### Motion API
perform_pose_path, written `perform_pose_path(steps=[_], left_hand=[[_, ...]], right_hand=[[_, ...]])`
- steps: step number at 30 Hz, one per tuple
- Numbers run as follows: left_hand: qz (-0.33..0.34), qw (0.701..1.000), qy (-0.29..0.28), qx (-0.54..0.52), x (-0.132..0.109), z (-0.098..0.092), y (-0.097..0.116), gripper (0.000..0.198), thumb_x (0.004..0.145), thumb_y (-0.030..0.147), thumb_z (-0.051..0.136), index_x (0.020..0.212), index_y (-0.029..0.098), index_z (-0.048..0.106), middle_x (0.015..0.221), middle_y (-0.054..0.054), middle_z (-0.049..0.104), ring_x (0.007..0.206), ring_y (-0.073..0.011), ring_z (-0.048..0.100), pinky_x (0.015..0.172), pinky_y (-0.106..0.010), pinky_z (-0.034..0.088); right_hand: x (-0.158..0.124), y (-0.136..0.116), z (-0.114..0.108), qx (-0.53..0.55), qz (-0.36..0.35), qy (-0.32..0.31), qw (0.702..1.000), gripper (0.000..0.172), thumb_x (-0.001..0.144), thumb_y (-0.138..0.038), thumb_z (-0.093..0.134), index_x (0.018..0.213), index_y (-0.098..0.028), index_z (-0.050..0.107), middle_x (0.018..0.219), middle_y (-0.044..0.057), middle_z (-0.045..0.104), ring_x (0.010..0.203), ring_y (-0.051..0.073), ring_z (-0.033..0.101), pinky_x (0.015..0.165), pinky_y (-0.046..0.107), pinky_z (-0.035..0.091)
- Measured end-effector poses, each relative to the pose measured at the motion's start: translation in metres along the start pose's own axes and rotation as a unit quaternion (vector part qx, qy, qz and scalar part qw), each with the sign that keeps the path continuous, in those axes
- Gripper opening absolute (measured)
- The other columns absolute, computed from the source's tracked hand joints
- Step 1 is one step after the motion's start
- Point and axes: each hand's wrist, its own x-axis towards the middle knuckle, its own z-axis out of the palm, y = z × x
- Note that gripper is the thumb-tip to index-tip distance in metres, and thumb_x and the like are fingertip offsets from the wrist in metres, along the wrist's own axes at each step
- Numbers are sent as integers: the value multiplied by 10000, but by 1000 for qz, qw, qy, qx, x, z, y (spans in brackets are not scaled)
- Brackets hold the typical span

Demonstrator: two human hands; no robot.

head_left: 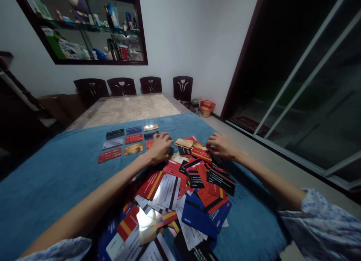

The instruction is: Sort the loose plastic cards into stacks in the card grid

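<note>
A heap of overlapping cards [169, 191] in red, white, blue and black lies on the blue cloth [76, 178]. My left hand [161, 146] is at the heap's upper left edge, fingers curled; whether something is between them is hidden. My right hand [221, 145] rests at the upper right edge by a red card [201, 154], its fingers bent and their tips partly hidden. Tan cards [184, 143] lie between the hands. Left of my left hand, cards sit in rows, among them a gold card [133, 149] and a red card [109, 155].
Bare marble tabletop [132, 108] shows beyond the cloth. Dark chairs [122, 87] stand along the far side. A shelf cabinet [98, 61] is set in the wall. An orange bucket [206, 110] stands on the floor, and a glass sliding door [304, 91] is at the right.
</note>
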Motion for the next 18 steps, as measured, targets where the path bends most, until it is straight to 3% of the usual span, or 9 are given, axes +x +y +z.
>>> perform_pose_path(steps=[6, 10, 13, 18], left_hand=[[96, 993, 2, -76, 12, 0, 55, 270, 842, 201, 555, 1089, 188, 662, 1255, -132, 606, 1272, -336, 387, 1034, -588, 248], [152, 984, -9, -98, 17, 3, 85, 294, 853, 213, 556, 1131, 184, 647, 1273, -130, 606, 1299, -355, 373, 1029, -593, 278], [199, 973, -32, -116, 18, 2, 104, 418, 784, 167, 596, 1201, 190, 613, 1318, -119, 597, 1319, -362, 366, 1032, -588, 297], [252, 954, -47, -152, 18, 0, 125, 359, 821, 169, 563, 1173, 202, 626, 1312, -89, 629, 1330, -348, 369, 1053, -566, 279]], right_hand=[[-35, 7, 7, 10, -27, 35, 999, 189, 925, -272, 538, 876, -206, 708, 858, 83, 679, 861, 216, 526, 675, 325, 302], [-52, 3, 6, 25, -45, 38, 998, 174, 916, -262, 541, 863, -205, 697, 859, 82, 675, 856, 216, 537, 698, 333, 340], [-63, -2, 3, 54, -55, 40, 996, 153, 916, -264, 549, 886, -211, 689, 881, 84, 673, 864, 215, 548, 713, 335, 369], [-78, -12, -2, 97, -69, 29, 992, 197, 944, -308, 517, 933, -213, 689, 921, 94, 677, 897, 226, 549, 758, 367, 410]])
